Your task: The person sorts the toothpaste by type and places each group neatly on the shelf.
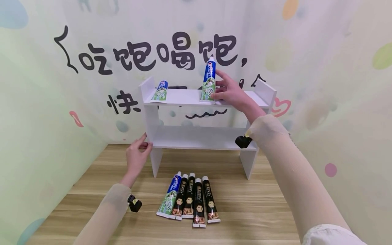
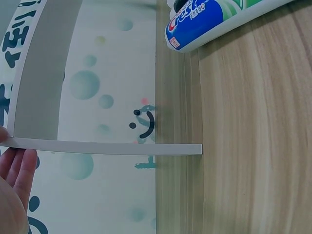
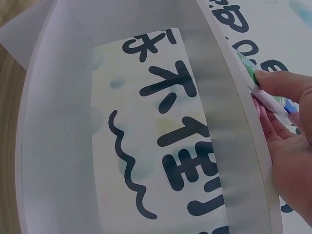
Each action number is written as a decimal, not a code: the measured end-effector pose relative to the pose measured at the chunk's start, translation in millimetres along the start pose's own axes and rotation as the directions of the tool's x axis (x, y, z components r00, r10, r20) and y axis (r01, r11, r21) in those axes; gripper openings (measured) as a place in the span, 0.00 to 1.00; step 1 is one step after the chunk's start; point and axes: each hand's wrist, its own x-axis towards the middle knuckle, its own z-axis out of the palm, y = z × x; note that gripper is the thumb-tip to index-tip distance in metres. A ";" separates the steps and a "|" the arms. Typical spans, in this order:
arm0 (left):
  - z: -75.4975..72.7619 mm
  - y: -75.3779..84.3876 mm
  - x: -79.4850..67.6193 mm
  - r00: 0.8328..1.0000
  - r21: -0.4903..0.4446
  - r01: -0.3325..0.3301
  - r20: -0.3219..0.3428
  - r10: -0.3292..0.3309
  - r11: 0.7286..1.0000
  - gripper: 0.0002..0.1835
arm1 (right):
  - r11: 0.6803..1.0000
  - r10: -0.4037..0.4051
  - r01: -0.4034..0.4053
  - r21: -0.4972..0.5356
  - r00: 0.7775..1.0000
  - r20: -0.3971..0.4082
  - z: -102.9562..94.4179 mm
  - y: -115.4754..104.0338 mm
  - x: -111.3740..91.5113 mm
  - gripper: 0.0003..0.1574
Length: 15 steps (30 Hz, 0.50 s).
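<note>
R hand (image 1: 231, 92) pinches a toothpaste tube (image 1: 209, 81), cap up, over the shelf (image 1: 183, 96) top; L hand (image 1: 137, 156) grips the shelf's side. Prob. the placing step; next move likely needs settling it, then letting go.

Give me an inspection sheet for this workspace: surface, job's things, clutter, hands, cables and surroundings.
Surface: wood-grain table
Job's things: shelf, one blue-green tube at its top left; on the table, another blue-green tube beside four black tubes
Clutter: nothing seen
Hands: left hand grips the shelf's left side; right hand holds a third blue-green tube, cap up, at the shelf's top
Cables: nothing seen
Surroundings: patterned wall with black lettering
</note>
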 end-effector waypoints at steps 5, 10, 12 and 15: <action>0.1 0.2 1.3 1.000 -0.003 0.003 0.000 -0.003 1.000 0.22 | 1.000 -0.003 0.004 -0.023 1.000 0.025 -0.2 -1.9 -1.3 0.59; 0.5 -0.2 2.0 1.000 -0.015 0.003 0.004 -0.003 1.000 0.22 | 0.997 0.022 -0.018 -0.070 0.999 0.045 -0.3 -1.2 -1.0 0.56; 0.4 -0.5 1.7 1.000 -0.014 0.006 0.008 -0.006 1.000 0.22 | 0.996 0.025 -0.021 -0.086 0.998 0.054 0.3 -0.8 -0.5 0.56; 0.4 -1.6 0.7 1.000 -0.007 0.015 0.014 -0.015 1.000 0.22 | 0.993 0.021 -0.013 -0.118 0.998 0.066 1.2 -0.5 0.3 0.54</action>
